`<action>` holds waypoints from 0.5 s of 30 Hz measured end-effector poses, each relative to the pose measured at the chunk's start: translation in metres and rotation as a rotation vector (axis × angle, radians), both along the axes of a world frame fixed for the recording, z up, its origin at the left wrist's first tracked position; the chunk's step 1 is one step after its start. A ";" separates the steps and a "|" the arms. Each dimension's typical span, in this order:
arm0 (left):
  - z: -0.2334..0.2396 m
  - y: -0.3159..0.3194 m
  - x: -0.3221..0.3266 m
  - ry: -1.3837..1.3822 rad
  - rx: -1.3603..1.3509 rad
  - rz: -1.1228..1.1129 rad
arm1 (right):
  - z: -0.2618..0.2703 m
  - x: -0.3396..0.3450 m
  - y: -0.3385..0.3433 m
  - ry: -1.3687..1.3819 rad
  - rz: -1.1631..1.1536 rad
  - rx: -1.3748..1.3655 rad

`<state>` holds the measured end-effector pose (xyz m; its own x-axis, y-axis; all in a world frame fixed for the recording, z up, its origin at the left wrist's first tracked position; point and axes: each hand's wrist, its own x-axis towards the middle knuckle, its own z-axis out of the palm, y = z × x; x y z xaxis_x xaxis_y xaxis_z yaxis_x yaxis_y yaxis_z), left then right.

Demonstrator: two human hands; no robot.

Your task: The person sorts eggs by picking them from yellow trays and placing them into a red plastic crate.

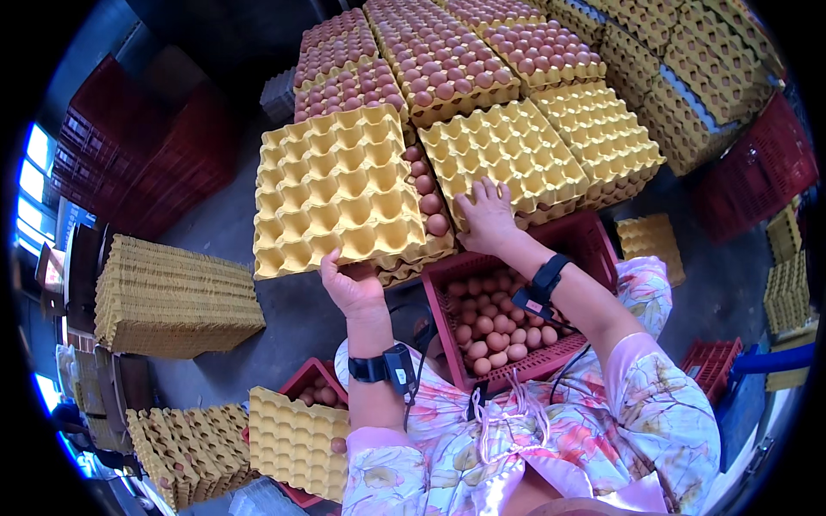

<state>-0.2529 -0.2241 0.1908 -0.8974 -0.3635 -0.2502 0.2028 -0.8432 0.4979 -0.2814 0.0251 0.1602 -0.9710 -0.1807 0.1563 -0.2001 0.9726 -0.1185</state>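
My left hand grips the near edge of a yellow moulded-pulp egg tray, thumb on top and fingers underneath. No eggs show in this tray. It lies tilted over a stack, leaving a column of brown eggs uncovered along its right side. My right hand rests with spread fingers on the near left corner of another yellow egg tray, which tops the neighbouring stack. Below my hands, a red plastic crate holds many loose brown eggs; my right forearm hides part of it.
Stacked trays filled with eggs stand beyond. To the left are a tall stack of nested trays and dark red crates. A single tray leans by a smaller red crate. More tray stacks rise at right.
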 end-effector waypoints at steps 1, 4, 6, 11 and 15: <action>0.000 0.000 -0.003 0.086 -0.039 0.009 | 0.000 -0.002 0.001 -0.017 -0.007 0.012; 0.017 0.004 0.006 0.127 -0.046 0.001 | 0.015 0.000 0.018 0.226 0.040 -0.192; 0.024 0.003 0.013 0.140 -0.058 0.000 | 0.043 0.010 0.024 0.393 0.052 -0.297; 0.011 0.007 0.006 0.268 -0.112 -0.067 | 0.131 0.058 0.026 0.542 0.255 -0.473; 0.015 0.020 0.010 0.362 -0.115 -0.125 | 0.156 0.086 0.006 0.427 0.503 -0.336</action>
<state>-0.2429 -0.2039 0.2060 -0.9592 -0.2531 0.1259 0.2816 -0.8156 0.5055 -0.1953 0.0314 0.3166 -0.6256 -0.4638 0.6273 -0.7074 0.6764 -0.2054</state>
